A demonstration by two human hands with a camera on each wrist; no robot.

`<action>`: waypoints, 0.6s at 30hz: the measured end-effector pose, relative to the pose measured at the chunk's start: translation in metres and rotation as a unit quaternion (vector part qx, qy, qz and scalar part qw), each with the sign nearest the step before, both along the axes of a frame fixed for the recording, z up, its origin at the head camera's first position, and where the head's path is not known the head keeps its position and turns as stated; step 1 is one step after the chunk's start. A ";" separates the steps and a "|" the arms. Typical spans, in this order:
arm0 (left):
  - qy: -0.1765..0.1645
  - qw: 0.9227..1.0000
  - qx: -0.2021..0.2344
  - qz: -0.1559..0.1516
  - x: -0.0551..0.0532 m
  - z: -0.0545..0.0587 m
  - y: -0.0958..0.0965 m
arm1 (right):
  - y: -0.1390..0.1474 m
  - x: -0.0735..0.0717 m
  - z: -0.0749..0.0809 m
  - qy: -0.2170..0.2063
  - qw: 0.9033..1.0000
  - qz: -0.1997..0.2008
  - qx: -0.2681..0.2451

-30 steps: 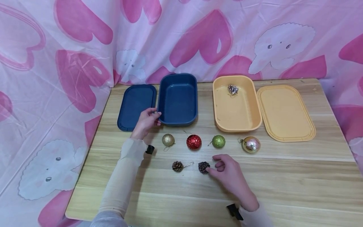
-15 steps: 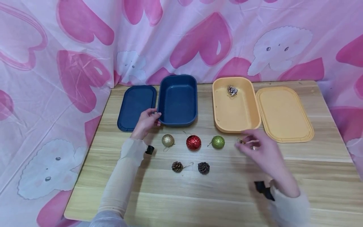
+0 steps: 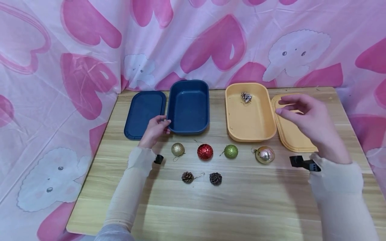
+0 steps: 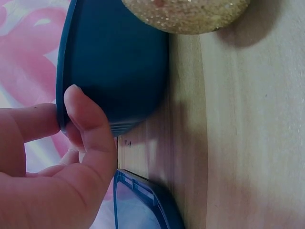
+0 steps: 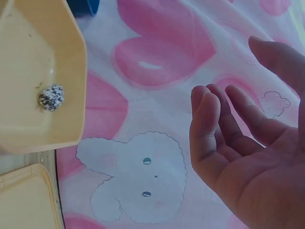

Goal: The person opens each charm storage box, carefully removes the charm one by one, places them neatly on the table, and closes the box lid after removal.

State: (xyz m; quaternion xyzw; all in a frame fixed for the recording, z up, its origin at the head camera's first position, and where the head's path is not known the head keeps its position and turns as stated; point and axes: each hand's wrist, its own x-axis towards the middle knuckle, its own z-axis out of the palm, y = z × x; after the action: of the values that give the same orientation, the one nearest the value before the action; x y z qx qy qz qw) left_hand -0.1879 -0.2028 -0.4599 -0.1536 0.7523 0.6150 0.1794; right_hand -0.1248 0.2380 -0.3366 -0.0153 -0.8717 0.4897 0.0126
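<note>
My left hand (image 3: 155,131) pinches the near left corner of the dark blue container (image 3: 190,130); in the left wrist view, thumb and fingers meet over its rim (image 4: 62,71). Over the yellow lid (image 3: 297,140) hovers my right hand (image 3: 310,122), its fingers loosely bent and holding nothing. To its left, the yellow container (image 3: 251,125) has a white-tipped pinecone (image 3: 246,97) inside. In front of the containers lie a gold glitter ball (image 3: 178,149), a red ball (image 3: 205,152), a green ball (image 3: 231,151) and a shiny gold-pink ball (image 3: 264,155).
Nearer the person are a brown pinecone (image 3: 187,177) with a string loop and a darker pinecone (image 3: 215,179). A dark blue lid (image 3: 144,115) lies left of the blue container. Behind the wooden table (image 3: 241,207) hangs a pink patterned curtain (image 3: 169,43).
My right hand has moved from beside the darker pinecone, past the shiny ball, up and right over the yellow lid. The pinecones and balls stay in place. My left hand keeps its hold.
</note>
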 end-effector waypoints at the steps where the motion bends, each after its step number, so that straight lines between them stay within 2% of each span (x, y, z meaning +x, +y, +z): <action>1: -0.001 1.000 0.001 0.001 0.000 0.000 0.000 | 0.000 -0.003 0.002 -0.002 1.000 -0.002 0.000; 5: -0.001 1.000 0.001 0.003 0.000 -0.001 -0.002 | -0.002 -0.018 0.005 -0.021 1.000 -0.001 0.022; 9: 0.000 1.000 0.004 0.002 0.001 -0.001 -0.002 | -0.007 -0.036 0.001 -0.045 0.997 0.015 0.057; 13: 0.005 1.000 0.004 -0.001 0.000 -0.001 -0.003 | -0.009 -0.059 -0.010 -0.070 0.992 0.055 0.093; 18: 0.003 1.000 0.011 0.000 -0.001 -0.002 -0.002 | -0.013 -0.087 -0.030 -0.095 0.979 0.119 0.137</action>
State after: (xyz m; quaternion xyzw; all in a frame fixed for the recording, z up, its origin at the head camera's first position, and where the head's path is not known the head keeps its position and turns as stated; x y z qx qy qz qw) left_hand -0.1889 -0.2051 -0.4617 -0.1502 0.7462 0.6234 0.1788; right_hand -0.2121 0.2254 -0.3664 0.0437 -0.9234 0.3598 -0.1266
